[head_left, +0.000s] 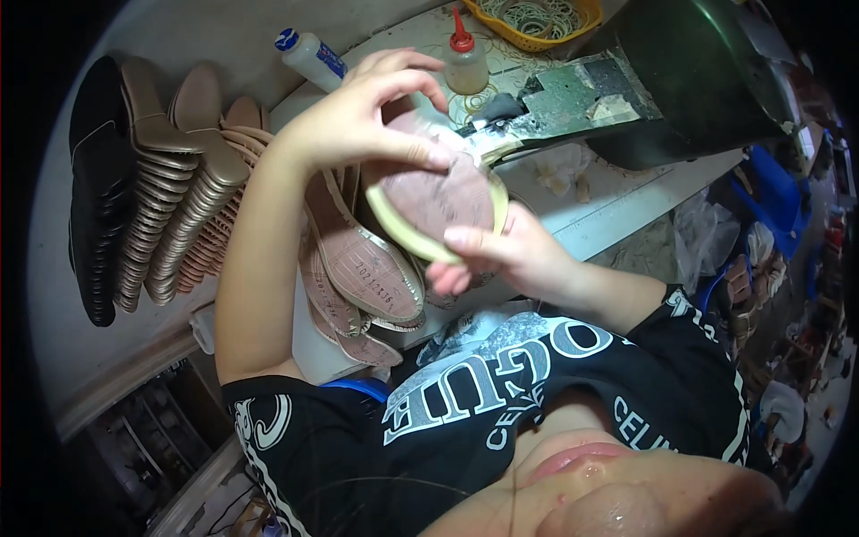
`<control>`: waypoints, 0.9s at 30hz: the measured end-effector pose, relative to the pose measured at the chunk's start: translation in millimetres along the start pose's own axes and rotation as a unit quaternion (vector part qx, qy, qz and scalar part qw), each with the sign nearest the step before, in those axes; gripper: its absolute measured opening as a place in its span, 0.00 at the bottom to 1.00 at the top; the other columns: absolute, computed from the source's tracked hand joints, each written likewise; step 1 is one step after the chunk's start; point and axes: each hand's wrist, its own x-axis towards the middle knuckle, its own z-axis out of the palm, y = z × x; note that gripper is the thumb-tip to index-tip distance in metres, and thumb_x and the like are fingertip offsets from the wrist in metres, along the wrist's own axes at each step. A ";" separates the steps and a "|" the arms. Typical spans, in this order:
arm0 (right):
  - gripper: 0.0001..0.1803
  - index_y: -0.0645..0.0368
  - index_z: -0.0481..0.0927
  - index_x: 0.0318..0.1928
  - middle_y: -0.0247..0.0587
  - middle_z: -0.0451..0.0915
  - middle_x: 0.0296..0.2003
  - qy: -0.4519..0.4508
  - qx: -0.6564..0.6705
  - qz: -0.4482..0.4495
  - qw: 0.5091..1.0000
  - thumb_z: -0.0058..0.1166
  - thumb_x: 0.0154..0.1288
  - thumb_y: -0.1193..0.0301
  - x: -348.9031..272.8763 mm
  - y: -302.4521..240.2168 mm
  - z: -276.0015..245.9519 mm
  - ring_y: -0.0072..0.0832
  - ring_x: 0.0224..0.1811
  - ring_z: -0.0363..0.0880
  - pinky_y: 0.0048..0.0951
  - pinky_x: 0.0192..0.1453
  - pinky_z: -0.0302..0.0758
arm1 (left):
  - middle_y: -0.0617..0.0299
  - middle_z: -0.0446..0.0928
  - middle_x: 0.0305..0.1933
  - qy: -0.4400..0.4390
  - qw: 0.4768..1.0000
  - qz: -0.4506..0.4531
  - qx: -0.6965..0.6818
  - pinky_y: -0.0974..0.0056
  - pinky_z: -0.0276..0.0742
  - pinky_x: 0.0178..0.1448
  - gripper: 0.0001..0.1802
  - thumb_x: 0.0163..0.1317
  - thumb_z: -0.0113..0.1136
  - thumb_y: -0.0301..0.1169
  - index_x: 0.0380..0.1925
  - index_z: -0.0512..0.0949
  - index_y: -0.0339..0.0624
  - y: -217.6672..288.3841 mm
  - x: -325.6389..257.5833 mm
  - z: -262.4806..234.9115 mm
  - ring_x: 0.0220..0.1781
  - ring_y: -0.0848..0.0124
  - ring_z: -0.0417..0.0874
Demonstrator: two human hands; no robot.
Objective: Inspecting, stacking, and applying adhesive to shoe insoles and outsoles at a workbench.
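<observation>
A pinkish-brown shoe insole (438,201) with a pale yellow edge is held up in front of me, at the end of the machine's narrow arm (537,130). My left hand (362,112) reaches over it from the left, its thumb pressed on the upper face and its fingers curved round the far end. The right hand (514,246) pinches the near edge, thumb on top and fingers beneath. Below the left wrist lie several more insoles (362,268), overlapping on the white table (617,210). The far tip of the held piece is partly hidden.
Rows of stacked black (103,197) and bronze soles (161,192) stand at left. A white bottle (309,58), a red-tipped squeeze bottle (466,67) and a yellow basket of cords (537,40) sit at the back. The large dark green machine body (693,85) takes up the right.
</observation>
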 end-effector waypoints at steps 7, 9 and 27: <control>0.18 0.68 0.72 0.55 0.49 0.82 0.39 -0.042 -0.014 -0.047 0.998 0.48 0.72 0.67 -11.7 4.5 0.4 0.31 0.38 0.84 0.29 0.44 0.81 | 0.44 0.57 0.68 0.533 0.743 -0.180 -0.361 0.55 0.61 0.70 0.47 0.55 0.68 0.43 0.65 0.54 0.28 67.8 -73.3 57.5 0.71 0.58 0.60; 0.18 0.68 0.79 0.45 0.45 0.84 0.35 -0.106 -0.118 -0.030 0.987 0.48 0.72 0.63 -20.7 0.6 -4.4 0.25 0.34 0.84 0.24 0.41 0.80 | 0.43 0.59 0.67 0.448 0.688 -0.109 -0.560 0.56 0.63 0.69 0.46 0.60 0.62 0.44 0.67 0.51 0.28 89.8 -91.0 81.8 0.67 0.58 0.65; 0.11 0.63 0.73 0.27 0.46 0.79 0.23 -0.017 -0.758 -0.342 0.555 0.57 0.57 0.67 -63.7 -48.5 4.5 0.41 0.28 0.81 0.37 0.33 0.77 | 0.44 0.70 0.56 0.363 0.754 -0.160 -0.523 0.59 0.72 0.61 0.28 0.60 0.56 0.26 0.59 0.63 0.25 159.1 -112.7 129.8 0.57 0.61 0.75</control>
